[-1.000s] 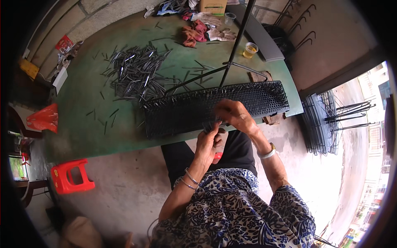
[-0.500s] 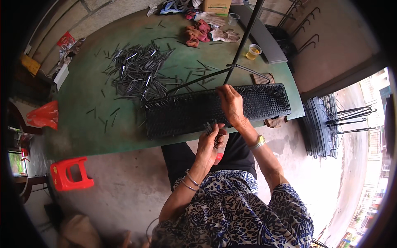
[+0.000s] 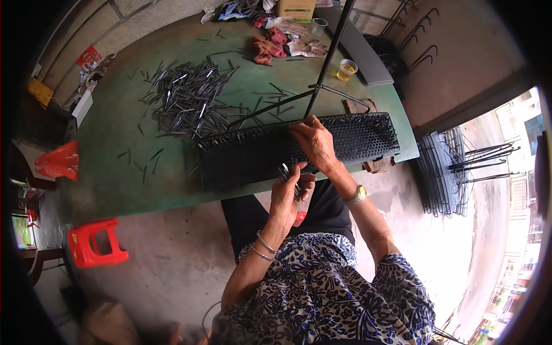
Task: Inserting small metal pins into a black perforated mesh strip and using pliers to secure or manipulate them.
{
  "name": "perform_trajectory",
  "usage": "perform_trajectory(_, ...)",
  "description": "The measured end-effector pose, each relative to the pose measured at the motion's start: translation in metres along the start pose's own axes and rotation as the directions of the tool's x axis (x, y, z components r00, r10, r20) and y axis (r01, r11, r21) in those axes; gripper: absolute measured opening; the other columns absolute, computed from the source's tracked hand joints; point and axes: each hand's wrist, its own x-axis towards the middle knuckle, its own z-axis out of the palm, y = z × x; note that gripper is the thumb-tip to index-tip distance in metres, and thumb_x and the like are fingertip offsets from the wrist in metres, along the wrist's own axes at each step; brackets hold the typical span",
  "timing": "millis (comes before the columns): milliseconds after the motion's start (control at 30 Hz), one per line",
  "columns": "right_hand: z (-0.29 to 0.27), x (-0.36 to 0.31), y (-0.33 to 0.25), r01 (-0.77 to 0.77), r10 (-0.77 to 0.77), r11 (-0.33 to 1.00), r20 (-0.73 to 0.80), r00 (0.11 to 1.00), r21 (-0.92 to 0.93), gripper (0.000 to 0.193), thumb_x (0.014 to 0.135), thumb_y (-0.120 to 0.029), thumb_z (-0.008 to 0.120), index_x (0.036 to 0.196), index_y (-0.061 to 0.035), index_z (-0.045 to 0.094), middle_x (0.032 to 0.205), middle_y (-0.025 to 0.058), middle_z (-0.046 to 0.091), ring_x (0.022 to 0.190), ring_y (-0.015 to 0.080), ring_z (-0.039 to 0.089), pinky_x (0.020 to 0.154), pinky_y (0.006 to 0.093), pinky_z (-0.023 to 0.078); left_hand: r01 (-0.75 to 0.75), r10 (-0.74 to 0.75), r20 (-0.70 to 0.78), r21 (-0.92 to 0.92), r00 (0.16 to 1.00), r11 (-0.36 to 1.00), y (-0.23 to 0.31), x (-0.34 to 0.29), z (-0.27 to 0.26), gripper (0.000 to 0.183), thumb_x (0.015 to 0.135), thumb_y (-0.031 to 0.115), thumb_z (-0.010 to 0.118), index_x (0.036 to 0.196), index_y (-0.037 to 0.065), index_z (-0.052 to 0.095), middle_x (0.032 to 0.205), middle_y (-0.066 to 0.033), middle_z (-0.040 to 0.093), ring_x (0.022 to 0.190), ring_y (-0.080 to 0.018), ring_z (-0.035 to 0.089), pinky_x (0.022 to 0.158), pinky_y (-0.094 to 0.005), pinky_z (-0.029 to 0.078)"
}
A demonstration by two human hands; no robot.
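A long black perforated tray [image 3: 253,154] lies along the near edge of the green table [image 3: 115,178]. My right hand [image 3: 315,144] rests on the tray's top near its middle, fingers reaching to the far rim. Just in front of the table's edge, my left hand [image 3: 289,191] is closed around a small bundle of thin metal pins [image 3: 287,174] that stick up from its fingers. A big loose heap of the same grey metal pins [image 3: 187,102] lies on the table beyond the tray, to the left.
A black tripod pole [image 3: 325,60] with spread legs stands behind the tray. At the table's far end are crumpled rags [image 3: 276,43], a cardboard box [image 3: 296,8] and two plastic cups [image 3: 347,69]. A red stool [image 3: 95,250] stands on the floor at left; wire racks [image 3: 454,169] stand at right.
My right hand has left my left hand and moved up onto the tray's top, toward its far rim. My left hand has kept the pin bundle and stayed in place.
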Motion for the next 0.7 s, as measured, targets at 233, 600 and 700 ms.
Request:
perform_trajectory(233,-0.049,-0.018,-0.011,-0.321,0.071,0.863,0.536,0.841,0.390,0.015,0.084,-0.013,0.065,0.091,0.0008,0.065,0.082,0.0116,0.057,0.075,0.0226,0.062,0.066,0.0304,0.048,-0.030,0.032,-0.029,0.048,0.999,0.998,-0.004,0.004,-0.004,0.032,0.091,0.030,0.064,0.108,0.003,0.064,0.083,-0.0058,0.068,0.066,-0.0075,0.057,0.053,-0.0201,0.040)
perform_trajectory(600,-0.053,-0.022,-0.029,-0.358,0.183,0.869,0.449,0.874,0.342,0.013,0.086,-0.011,0.060,0.090,0.0007,0.063,0.077,0.0103,0.065,0.069,0.0157,0.062,0.063,0.0297,0.049,-0.090,0.089,-0.014,-0.065,0.996,0.994,-0.012,0.015,-0.014,0.024,0.091,0.024,0.065,0.103,0.004,0.062,0.079,0.0007,0.060,0.062,-0.0067,0.048,0.051,-0.0208,0.035)
perform_trajectory(700,-0.046,-0.029,-0.016,-0.349,0.225,0.868,0.347,0.910,0.352,0.011,0.087,-0.008,0.059,0.091,0.0008,0.062,0.076,0.0101,0.065,0.066,0.0137,0.062,0.061,0.0286,0.049,-0.081,0.076,-0.088,-0.052,0.993,0.995,-0.005,0.011,0.000,0.024,0.092,0.024,0.062,0.102,0.003,0.062,0.080,-0.0016,0.061,0.060,-0.0063,0.044,0.051,-0.0210,0.034)
